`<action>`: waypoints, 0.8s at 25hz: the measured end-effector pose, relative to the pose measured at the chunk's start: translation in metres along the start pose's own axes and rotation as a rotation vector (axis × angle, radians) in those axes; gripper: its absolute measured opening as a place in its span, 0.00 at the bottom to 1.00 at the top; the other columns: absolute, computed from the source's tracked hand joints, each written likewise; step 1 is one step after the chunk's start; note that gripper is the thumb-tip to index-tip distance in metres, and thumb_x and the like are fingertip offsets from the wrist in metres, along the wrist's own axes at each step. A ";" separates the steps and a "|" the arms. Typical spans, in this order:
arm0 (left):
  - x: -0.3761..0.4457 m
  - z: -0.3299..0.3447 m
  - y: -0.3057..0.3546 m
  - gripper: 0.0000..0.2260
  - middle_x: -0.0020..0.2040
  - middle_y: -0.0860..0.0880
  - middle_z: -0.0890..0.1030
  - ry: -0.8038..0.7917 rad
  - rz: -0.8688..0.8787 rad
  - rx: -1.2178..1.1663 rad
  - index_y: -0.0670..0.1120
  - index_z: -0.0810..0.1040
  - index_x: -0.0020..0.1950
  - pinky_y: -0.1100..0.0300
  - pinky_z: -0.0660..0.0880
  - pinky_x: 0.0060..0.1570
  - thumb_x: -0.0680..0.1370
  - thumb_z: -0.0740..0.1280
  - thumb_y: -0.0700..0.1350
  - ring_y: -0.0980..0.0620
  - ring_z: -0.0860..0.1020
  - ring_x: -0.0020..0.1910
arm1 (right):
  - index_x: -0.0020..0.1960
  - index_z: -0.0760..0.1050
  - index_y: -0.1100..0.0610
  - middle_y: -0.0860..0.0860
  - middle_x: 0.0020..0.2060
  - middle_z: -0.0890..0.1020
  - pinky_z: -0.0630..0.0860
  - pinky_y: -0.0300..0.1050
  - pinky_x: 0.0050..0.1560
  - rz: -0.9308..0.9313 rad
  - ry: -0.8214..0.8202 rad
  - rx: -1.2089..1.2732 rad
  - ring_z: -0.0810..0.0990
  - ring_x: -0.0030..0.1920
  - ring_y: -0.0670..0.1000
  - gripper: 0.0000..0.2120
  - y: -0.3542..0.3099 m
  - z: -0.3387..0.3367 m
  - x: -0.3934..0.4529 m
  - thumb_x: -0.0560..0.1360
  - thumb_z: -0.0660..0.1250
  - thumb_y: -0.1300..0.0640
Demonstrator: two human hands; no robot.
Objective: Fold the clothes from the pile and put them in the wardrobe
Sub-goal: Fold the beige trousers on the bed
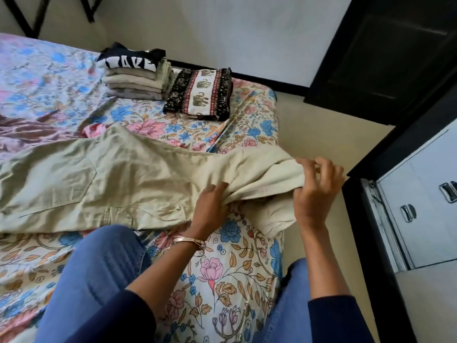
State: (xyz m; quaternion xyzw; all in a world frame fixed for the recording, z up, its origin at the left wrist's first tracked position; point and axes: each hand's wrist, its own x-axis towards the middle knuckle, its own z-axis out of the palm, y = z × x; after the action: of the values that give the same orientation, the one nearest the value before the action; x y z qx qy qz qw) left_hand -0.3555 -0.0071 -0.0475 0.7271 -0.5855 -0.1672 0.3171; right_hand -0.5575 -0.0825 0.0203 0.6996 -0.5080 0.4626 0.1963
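1. The beige trousers (pixel 118 179) lay spread across the floral bedsheet (pixel 230 280) in front of me, one patch pocket facing up, the far end trailing off the left of the view.
2. My left hand (pixel 210 206) gripped a bunched fold of the trousers near the bed's right edge, fingers curled into the cloth; a metal bangle (pixel 190 242) sat on that wrist.
3. My right hand (pixel 317 189) held the trousers' end lifted just past the bed's edge, thumb and lower fingers pinching the fabric, upper fingers loosely raised.
4. A stack of folded clothes (pixel 133 78), topped by a black garment with white lettering, stood at the far side of the bed.
5. Just beside it lay a folded elephant-print garment (pixel 200 95).
6. A brown cloth (pixel 27 134) lay crumpled at the left.
7. The white wardrobe doors (pixel 420 206) with metal handles stood to my right.
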 end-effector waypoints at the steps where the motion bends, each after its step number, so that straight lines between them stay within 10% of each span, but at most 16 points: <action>1: -0.003 -0.003 0.001 0.21 0.56 0.45 0.76 0.037 -0.009 -0.025 0.46 0.72 0.66 0.55 0.74 0.50 0.74 0.69 0.39 0.47 0.75 0.51 | 0.53 0.81 0.57 0.56 0.49 0.80 0.68 0.50 0.46 -0.080 -0.010 0.012 0.72 0.49 0.56 0.18 -0.002 0.001 0.000 0.72 0.59 0.73; 6: -0.007 -0.016 -0.001 0.16 0.51 0.49 0.71 0.117 0.002 -0.111 0.48 0.76 0.61 0.63 0.68 0.44 0.75 0.65 0.37 0.53 0.70 0.45 | 0.58 0.81 0.56 0.53 0.52 0.79 0.74 0.53 0.51 -0.051 -0.871 0.348 0.75 0.55 0.57 0.29 0.042 -0.009 -0.037 0.64 0.63 0.79; 13: 0.025 -0.039 0.029 0.14 0.52 0.48 0.74 0.208 0.106 -0.076 0.47 0.76 0.61 0.62 0.69 0.40 0.77 0.64 0.40 0.51 0.72 0.45 | 0.50 0.80 0.60 0.59 0.46 0.79 0.71 0.50 0.42 -0.039 0.102 -0.170 0.72 0.48 0.58 0.14 0.035 -0.015 0.028 0.76 0.58 0.71; 15: 0.031 -0.046 0.022 0.15 0.51 0.47 0.76 0.219 0.064 -0.109 0.48 0.76 0.62 0.56 0.73 0.44 0.76 0.65 0.39 0.49 0.74 0.46 | 0.48 0.80 0.60 0.59 0.46 0.79 0.70 0.51 0.45 -0.116 0.146 -0.137 0.71 0.50 0.57 0.15 0.024 -0.018 0.030 0.80 0.54 0.66; 17: 0.027 -0.047 0.008 0.17 0.52 0.46 0.78 0.163 0.063 -0.110 0.49 0.78 0.61 0.52 0.76 0.48 0.74 0.65 0.36 0.48 0.75 0.48 | 0.52 0.80 0.58 0.57 0.49 0.80 0.71 0.51 0.49 -0.164 -0.325 0.061 0.73 0.52 0.57 0.13 0.024 -0.019 0.004 0.76 0.58 0.68; 20: 0.014 -0.039 -0.005 0.19 0.46 0.49 0.75 0.020 0.177 -0.056 0.52 0.79 0.59 0.52 0.77 0.44 0.73 0.65 0.33 0.50 0.74 0.42 | 0.67 0.73 0.53 0.49 0.57 0.78 0.77 0.44 0.49 0.225 -1.688 0.267 0.78 0.55 0.52 0.24 0.033 -0.033 -0.026 0.72 0.71 0.65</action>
State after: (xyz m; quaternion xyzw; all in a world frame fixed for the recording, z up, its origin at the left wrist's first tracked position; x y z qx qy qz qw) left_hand -0.3244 -0.0093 -0.0198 0.6651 -0.6392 -0.1475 0.3568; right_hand -0.6030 -0.0575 0.0084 0.7720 -0.4915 -0.1396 -0.3781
